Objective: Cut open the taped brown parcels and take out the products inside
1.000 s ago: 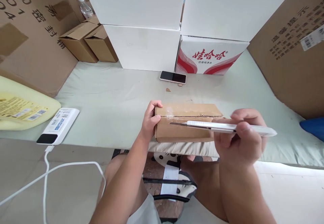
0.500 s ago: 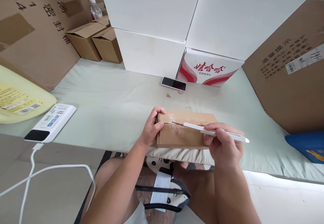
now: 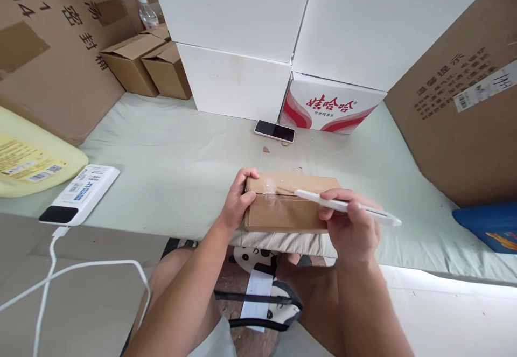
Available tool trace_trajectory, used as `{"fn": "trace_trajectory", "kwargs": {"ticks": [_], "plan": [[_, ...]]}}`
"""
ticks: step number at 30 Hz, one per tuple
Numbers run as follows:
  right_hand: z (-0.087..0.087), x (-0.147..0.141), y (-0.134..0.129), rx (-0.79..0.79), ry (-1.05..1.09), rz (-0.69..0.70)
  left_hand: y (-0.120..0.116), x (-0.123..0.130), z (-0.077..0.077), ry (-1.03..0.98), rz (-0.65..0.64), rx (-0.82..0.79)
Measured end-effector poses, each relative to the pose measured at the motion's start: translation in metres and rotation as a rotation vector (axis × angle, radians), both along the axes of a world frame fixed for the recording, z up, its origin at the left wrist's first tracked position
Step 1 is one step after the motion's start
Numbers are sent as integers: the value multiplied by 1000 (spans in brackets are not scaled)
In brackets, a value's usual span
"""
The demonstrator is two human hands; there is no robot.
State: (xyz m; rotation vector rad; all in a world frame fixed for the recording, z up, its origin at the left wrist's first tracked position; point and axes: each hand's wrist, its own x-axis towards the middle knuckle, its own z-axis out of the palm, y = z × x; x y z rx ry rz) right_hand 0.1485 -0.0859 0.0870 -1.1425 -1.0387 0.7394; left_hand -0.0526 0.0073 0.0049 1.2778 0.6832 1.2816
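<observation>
A small brown cardboard box point(image 3: 288, 214) lies on the pale green cloth near its front edge, with clear tape across its left part. My left hand point(image 3: 239, 200) grips the box's left end, thumb on top and fingers around the far corner. In my right hand point(image 3: 355, 222), over the box's right end, is a white knife point(image 3: 337, 204), held between thumb and fingers. Its thin tip points left and rests at the seam along the box's top, beside the tape.
Beyond the box, a phone point(image 3: 274, 131) lies before stacked white boxes point(image 3: 238, 85) and a red-and-white carton point(image 3: 327, 106). A power bank point(image 3: 86, 190) with a white cable and a yellow jug point(image 3: 36, 158) are at left; a blue container point(image 3: 488, 225) is at right.
The tape near the box's left end now looks lifted and puckered around the knife tip. The knife and my right hand have shifted slightly; the whole view has moved a little.
</observation>
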Motion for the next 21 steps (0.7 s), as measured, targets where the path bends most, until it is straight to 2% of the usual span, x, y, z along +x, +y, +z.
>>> {"fn": "trace_trajectory", "kwargs": {"ticks": [4,10,21], "plan": [[-6,2,-2,-60,-95,-88,-1,1,2,-16,6,-10],[-9,7,-3,-63,-211,2,-1,1,5,-12,-17,-14],[-7,5,-4,-41,-219,25,-1,2,7,-41,-17,-22]]}}
